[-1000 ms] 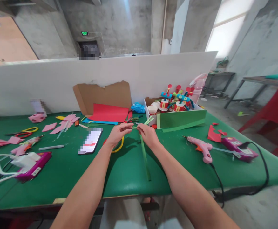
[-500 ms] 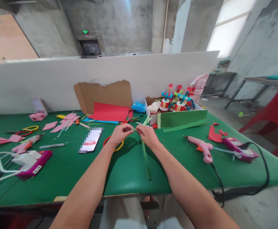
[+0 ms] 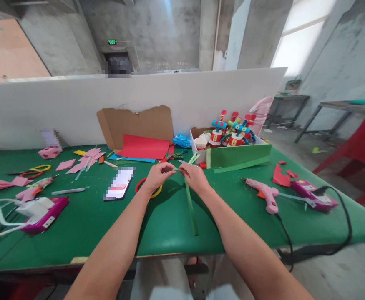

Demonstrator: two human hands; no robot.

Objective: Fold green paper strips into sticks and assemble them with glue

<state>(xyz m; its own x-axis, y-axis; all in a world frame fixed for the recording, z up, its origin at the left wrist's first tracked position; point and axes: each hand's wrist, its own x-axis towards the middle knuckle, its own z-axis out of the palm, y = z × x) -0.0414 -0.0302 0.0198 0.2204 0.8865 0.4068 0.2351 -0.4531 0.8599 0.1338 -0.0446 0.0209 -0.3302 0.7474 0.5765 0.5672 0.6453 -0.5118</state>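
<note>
My left hand (image 3: 159, 175) and my right hand (image 3: 194, 176) meet above the green table, fingertips pinched close together. Between them they hold green paper strips (image 3: 190, 204). One long end hangs from my right hand toward the table's front edge, and shorter ends stick up past its fingers. The part between the fingertips is small and mostly covered. Under my left hand and wrist lie scissors with red and yellow handles (image 3: 157, 192), partly hidden. A small green folded-paper spring (image 3: 178, 156) lies just beyond the hands.
Left of my arm is a phone (image 3: 119, 184). A pink glue gun (image 3: 265, 192) and a purple power strip (image 3: 315, 196) lie at right, cord trailing off the edge. A box (image 3: 238, 155) of paper-cup figures stands behind, beside red paper (image 3: 144, 146). Another power strip (image 3: 46, 216) sits left.
Both hands keep almost the same place and pinch on the green strips. Only slight finger movement shows.
</note>
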